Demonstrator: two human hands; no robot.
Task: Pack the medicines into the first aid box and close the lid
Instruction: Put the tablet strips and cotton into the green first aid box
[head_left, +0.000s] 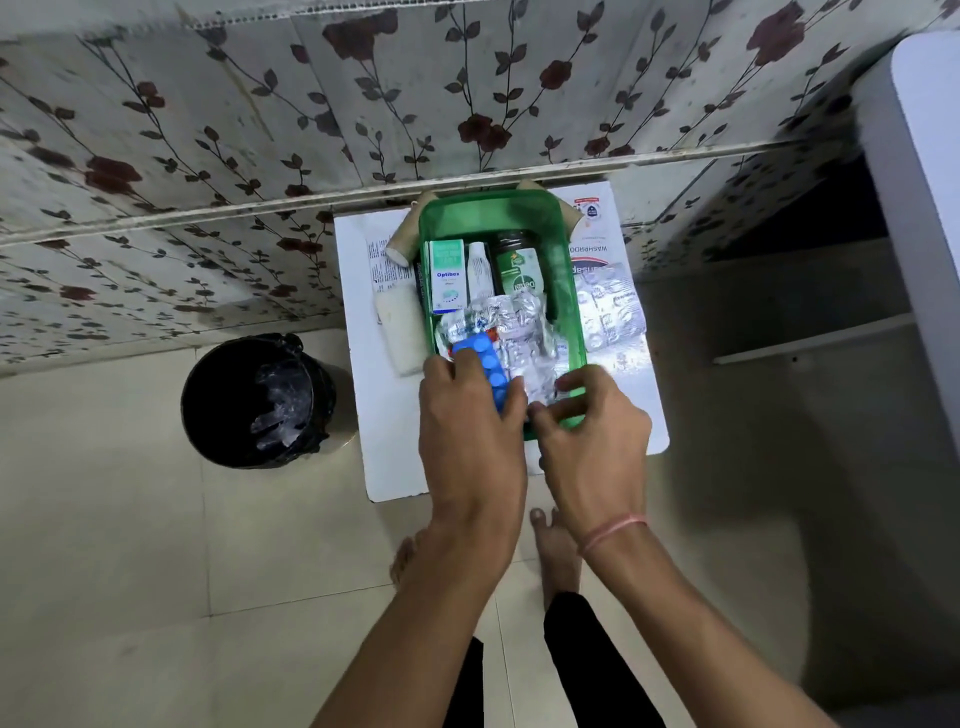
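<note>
A green first aid box (569, 291) stands open on a small white table (387, 452). Inside it are an Optibex carton (447, 275), a white tube (480, 273), a dark green-labelled bottle (519, 265) and several silver blister strips (519, 327). My left hand (470, 415) grips a blue blister strip (485, 364) at the box's near end. My right hand (592, 426) pinches a silver strip and rests against the box's near right corner. More silver strips (613, 306) lie on the table right of the box. No lid can be made out.
A white gauze roll (402, 327) and brown bandage rolls (410, 236) lie left of and behind the box. A black lined bin (260, 400) stands on the floor to the left. A flowered wall runs behind, a white appliance (924, 208) at right. My bare feet are below.
</note>
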